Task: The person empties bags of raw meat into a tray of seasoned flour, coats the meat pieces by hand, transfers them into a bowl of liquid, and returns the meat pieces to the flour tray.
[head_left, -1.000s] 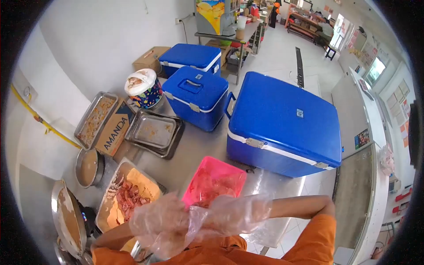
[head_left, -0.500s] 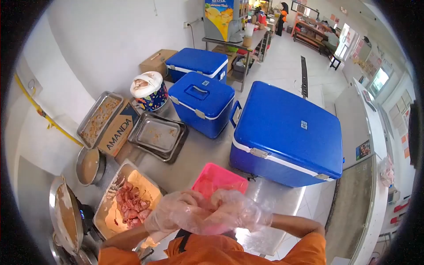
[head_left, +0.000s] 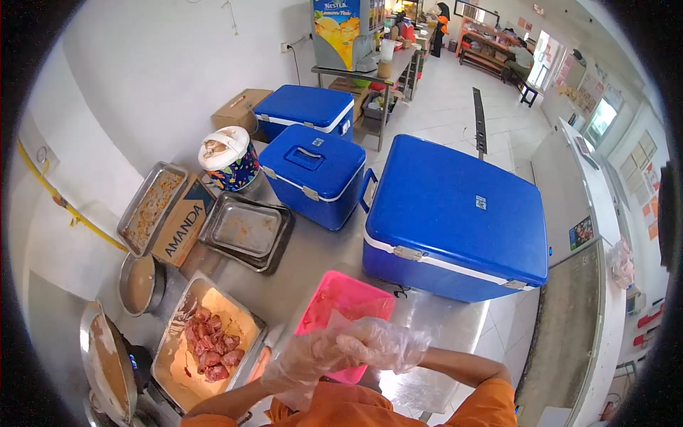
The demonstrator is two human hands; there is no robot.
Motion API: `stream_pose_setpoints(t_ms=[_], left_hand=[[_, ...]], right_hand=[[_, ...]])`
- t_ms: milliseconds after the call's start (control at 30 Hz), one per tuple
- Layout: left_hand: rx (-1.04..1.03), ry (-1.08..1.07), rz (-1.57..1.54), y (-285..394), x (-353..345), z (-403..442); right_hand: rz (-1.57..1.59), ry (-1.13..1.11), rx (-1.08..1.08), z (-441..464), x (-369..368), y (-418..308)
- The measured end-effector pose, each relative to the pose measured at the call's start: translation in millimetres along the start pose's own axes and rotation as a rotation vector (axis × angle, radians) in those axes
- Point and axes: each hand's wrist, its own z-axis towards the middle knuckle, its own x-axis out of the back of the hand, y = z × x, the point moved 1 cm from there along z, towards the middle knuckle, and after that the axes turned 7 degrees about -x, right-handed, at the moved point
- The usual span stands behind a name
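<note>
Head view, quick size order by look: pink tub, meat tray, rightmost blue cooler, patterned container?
1. Rightmost blue cooler, largest
2. Meat tray and pink tub: unsure, the left hand and right hand hide part of the tub
3. Patterned container, smallest

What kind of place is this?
Probably a commercial kitchen: there's a steel tray of raw meat on flour, large blue coolers, and a drink dispenser on a metal table.

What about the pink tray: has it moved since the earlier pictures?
No: the pink tray keeps the same place beside the largest blue cooler; only the camera's view has shifted.
</note>
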Motion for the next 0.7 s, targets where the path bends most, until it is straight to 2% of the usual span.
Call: stream_pose_setpoints(t_ms=[100,167,200,267,300,367,400,467,533,633,700], left_hand=[[-0.162,0.267,0.544,-7,-46,-61],[-0.122,0.408,0.708,-12,-56,-79],[-0.101,0.448,0.753,-15,-55,-80],[-0.027,0.484,0.608,-17,-35,-68],[0.026,0.467,0.402,-13,-27,-55],[0.02,0.352,0.319,-4,6,-20],[-0.044,0.258,0.433,2,32,5],[-0.004,0.07,0.217,-5,63,43],[0.2,-0.121,-0.445,-20,76,65],[1.111,-0.059,-1.13,-21,50,41],[0.812,-0.07,-0.819,-28,36,31]], right_hand=[[-0.115,-0.119,0.026,-7,6,-16],[-0.26,-0.186,0.055,-8,9,-19],[-0.211,-0.21,0.052,-9,11,-22],[-0.108,-0.26,0.045,-9,12,-28],[-0.113,-0.225,0.049,-9,11,-27],[-0.128,-0.16,0.057,-7,12,-21],[-0.131,-0.124,0.058,-7,13,-15],[-0.136,-0.058,0.065,-5,12,-5],[-0.105,-0.056,0.074,0,13,0],[-0.064,0.001,0.121,5,10,-3],[-0.089,0.016,0.136,9,8,1]])
